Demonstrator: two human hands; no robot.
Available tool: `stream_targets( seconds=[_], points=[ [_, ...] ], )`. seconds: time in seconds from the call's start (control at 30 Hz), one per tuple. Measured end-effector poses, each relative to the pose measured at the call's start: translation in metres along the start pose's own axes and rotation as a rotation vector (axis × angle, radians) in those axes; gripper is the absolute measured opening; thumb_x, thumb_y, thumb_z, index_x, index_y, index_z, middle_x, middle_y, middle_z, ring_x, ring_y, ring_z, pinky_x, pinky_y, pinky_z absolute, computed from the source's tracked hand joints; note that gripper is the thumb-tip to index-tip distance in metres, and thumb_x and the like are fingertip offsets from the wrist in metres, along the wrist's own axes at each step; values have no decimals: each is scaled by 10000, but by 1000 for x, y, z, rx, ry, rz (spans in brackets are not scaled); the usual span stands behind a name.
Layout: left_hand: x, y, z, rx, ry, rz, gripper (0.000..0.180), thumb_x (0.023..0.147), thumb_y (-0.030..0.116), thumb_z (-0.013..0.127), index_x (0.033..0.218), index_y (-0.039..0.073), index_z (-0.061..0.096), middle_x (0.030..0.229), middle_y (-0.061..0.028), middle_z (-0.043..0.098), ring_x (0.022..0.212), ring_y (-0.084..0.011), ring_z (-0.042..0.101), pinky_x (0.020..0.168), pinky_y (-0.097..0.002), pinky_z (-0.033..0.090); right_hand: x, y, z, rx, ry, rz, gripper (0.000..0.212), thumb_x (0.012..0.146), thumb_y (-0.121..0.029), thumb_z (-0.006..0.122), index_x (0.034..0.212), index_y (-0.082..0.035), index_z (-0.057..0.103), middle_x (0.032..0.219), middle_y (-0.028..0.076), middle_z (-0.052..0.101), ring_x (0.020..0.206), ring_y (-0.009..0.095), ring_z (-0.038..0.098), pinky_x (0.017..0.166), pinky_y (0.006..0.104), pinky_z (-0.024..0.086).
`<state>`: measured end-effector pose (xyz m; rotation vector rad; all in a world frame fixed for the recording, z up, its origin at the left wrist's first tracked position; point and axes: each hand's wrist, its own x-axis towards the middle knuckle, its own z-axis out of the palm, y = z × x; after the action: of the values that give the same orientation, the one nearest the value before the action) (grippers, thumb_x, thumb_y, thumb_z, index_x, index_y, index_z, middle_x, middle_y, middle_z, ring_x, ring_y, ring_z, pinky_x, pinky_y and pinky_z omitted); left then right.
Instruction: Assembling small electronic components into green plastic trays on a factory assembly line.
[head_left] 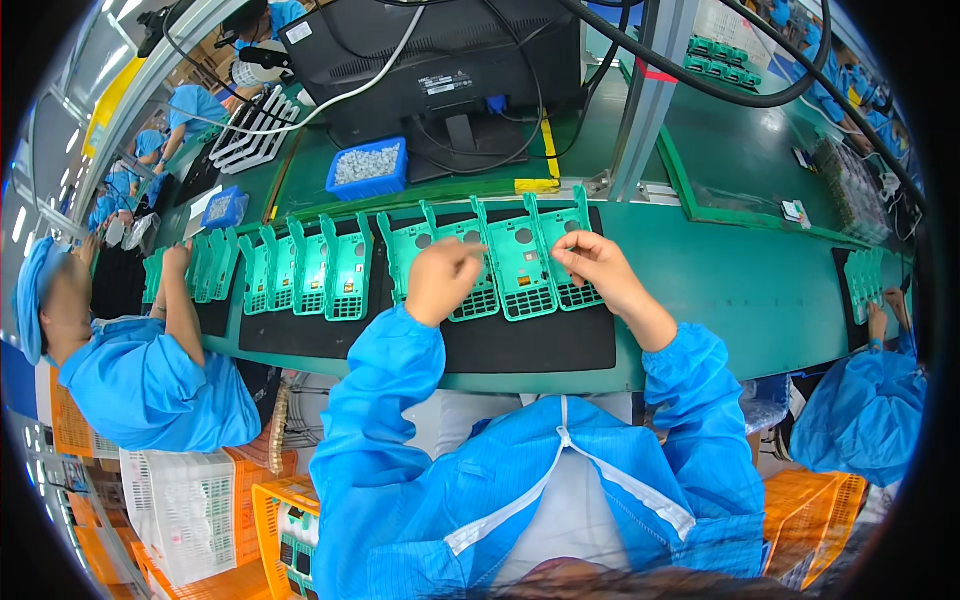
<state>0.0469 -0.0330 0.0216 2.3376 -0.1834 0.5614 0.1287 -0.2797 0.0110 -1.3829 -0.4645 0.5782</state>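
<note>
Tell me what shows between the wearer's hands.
In the head view, one green housing and parts of its neighbours show between the left hand and right hand.

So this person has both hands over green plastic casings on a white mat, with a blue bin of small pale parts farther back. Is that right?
Not quite: the mat is black, not white, as the head view shows. The left hand and right hand are over green plastic casings, with a blue bin of small pale parts farther back.

a head-worn fisheye looks down and forward at the nearby fingers (584, 243) and bench (720, 290).
</note>
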Motion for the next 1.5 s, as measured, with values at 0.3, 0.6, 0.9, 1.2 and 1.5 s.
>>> stream_targets(
  seconds=[0.3, 0.6, 0.9, 1.2, 1.5],
  points=[
    [-26, 12, 12, -1989, 0, -756, 542, 893, 244, 496, 1332, -57, 393, 1142, -154, 496, 1036, -246, 513, 936, -340, 436, -3, -22, 48, -679, -126, -483, 202, 783, -154, 709, 982, -130, 683, 930, 51, 605, 834, 217, 594, 707, 324, 484],
    [-39, 8, 16, -1931, -27, -664, 549, 900, 257, 478, 1331, -66, 375, 1220, -175, 475, 1142, -257, 482, 934, -355, 426, 7, -13, 75, -901, -126, -713, 159, 718, -161, 735, 870, -136, 692, 906, 13, 597, 854, 235, 589, 731, 355, 486],
    [-42, 16, 9, -1901, 110, -681, 497, 911, 233, 472, 1308, -58, 401, 1265, -174, 475, 1168, -255, 480, 934, -362, 425, 14, -7, 84, -742, -104, -541, 120, 767, -115, 720, 883, -103, 691, 887, 28, 573, 768, 181, 570, 688, 298, 468],
    [-45, 26, -8, -415, 273, -180, 191, 727, 45, 765, 913, 74, 726, 700, 13, 461, 633, -92, 424, 530, -248, 315, 17, 3, 72, 33, -179, 70, 152, 908, -189, 632, 957, -46, 627, 766, -36, 503, 589, 36, 407, 496, 195, 339],
    [-38, 27, -22, -156, 185, 53, 179, 701, 36, 762, 868, 92, 733, 661, -42, 521, 622, -161, 507, 548, -291, 393, 20, 7, 71, 128, -312, 146, 190, 938, -227, 595, 976, -43, 617, 639, -66, 418, 537, 16, 333, 456, 193, 260]
  ],
)
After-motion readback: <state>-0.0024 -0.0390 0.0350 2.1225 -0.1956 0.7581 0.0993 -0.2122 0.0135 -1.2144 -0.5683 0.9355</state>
